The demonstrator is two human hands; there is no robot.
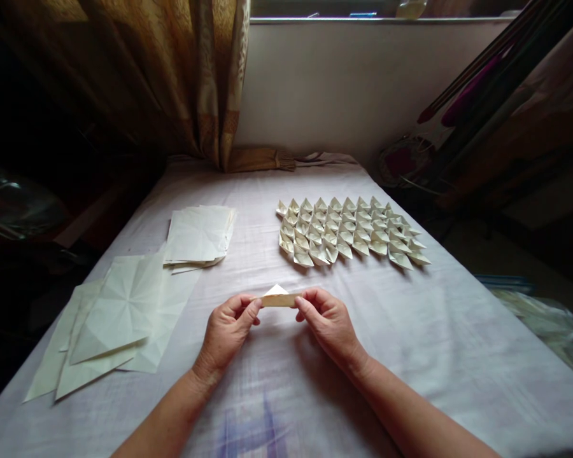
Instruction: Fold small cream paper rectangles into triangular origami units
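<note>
Between my two hands is a small folded paper boat point(279, 299), cream-coloured, with a long band along its front and a pointed peak rising behind. My left hand point(232, 327) pinches its left end between thumb and fingers. At the other end, my right hand point(332, 324) grips it the same way. The boat is held up above the cloth, near the middle of the table. Just beyond my right hand stand rows of several finished paper boats point(346, 232), packed closely together with their points up.
A neat stack of paper squares point(198, 235) lies at the left. Nearer me, larger creased sheets point(119, 308) overlap loosely. A pale cloth point(410, 331) covers the table. Behind hangs a gold curtain point(214, 83) beside a white wall point(325, 89). A plastic bag point(549, 324) sits beyond the right edge.
</note>
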